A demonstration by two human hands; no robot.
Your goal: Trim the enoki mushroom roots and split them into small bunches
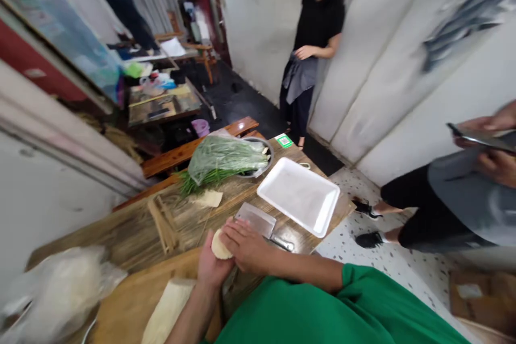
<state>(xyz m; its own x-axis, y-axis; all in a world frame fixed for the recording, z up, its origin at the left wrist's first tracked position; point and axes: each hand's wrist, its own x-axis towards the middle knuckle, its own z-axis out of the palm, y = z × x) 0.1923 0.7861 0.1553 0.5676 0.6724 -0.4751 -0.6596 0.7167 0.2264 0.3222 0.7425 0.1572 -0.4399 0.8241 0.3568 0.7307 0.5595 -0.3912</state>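
Observation:
My left hand cups a round, pale, dough-like piece above the table. From the right, my right hand presses its fingers over the same piece and hides part of it. A cleaver lies just beyond my right hand, its handle pointing right. Under my left forearm, a long pale slab that looks like dough rests on the round wooden board.
A white tray lies at the table's right end. Bagged green vegetables lean on a bowl at the back. Tan strips and a plastic bag are on the left. Two people stand beyond the table.

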